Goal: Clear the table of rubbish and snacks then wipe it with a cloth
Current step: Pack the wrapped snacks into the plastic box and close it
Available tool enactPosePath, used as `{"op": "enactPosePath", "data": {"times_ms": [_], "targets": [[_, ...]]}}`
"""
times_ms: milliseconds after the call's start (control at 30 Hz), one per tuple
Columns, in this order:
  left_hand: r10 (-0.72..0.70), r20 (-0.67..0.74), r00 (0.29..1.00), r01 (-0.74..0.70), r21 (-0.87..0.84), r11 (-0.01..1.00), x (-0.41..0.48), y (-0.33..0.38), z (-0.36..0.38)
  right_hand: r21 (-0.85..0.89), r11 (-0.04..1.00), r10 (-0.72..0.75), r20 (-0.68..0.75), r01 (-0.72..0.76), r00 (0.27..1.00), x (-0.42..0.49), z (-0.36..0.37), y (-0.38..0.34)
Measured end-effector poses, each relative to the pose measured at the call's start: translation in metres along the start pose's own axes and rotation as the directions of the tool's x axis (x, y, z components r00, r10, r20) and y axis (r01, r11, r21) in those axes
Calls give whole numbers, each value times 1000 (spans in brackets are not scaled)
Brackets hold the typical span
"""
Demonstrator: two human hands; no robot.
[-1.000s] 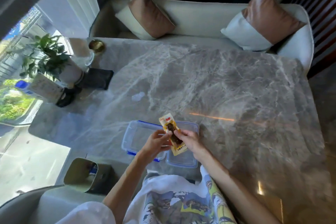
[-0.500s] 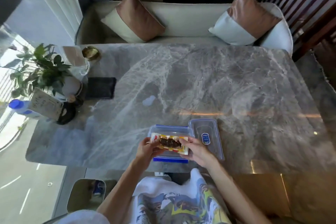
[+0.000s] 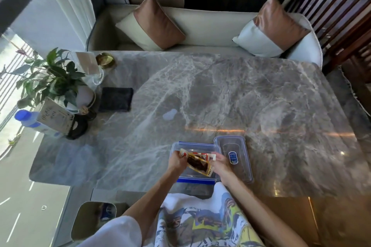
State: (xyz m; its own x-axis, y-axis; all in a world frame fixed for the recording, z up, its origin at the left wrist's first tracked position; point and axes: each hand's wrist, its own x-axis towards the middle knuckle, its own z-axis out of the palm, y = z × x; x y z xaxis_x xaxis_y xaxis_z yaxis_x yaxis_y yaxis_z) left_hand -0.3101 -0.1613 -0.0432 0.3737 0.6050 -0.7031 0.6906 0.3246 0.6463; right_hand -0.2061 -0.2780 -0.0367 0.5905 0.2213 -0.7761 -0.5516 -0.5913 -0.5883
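Snack packet (image 3: 197, 163) held over open clear container (image 3: 215, 147) at near table (image 3: 230, 94) edge; left hand (image 3: 177, 160) and right hand (image 3: 219, 165) both pinch its ends. Lid (image 3: 233, 156) lies just right. I judge snack stowing underway; small scrap (image 3: 169, 114) mid-table remains. Dark cloth (image 3: 116, 99) far left, wiping not yet begun.

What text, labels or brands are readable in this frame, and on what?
Nothing reads clearly.
Blue oval sticker on the container lid: print too small.
Snack packet, held by left hand and right hand: red and yellow print, blurred.
Card by the plant: handwriting, illegible.
Shirt graphic: lettering unclear.
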Motion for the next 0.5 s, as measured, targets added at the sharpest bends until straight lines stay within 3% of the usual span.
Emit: {"op": "enactPosePath", "data": {"times_ms": [167,500], "targets": [[-55,-6,998,56,68,996,10,0,7,-104,995,-9,3,10,1000,7,9,-2],[-228,-38,973,217,-196,956,11,1,18,-122,992,-35,13,36,999,14,17,1]]}}
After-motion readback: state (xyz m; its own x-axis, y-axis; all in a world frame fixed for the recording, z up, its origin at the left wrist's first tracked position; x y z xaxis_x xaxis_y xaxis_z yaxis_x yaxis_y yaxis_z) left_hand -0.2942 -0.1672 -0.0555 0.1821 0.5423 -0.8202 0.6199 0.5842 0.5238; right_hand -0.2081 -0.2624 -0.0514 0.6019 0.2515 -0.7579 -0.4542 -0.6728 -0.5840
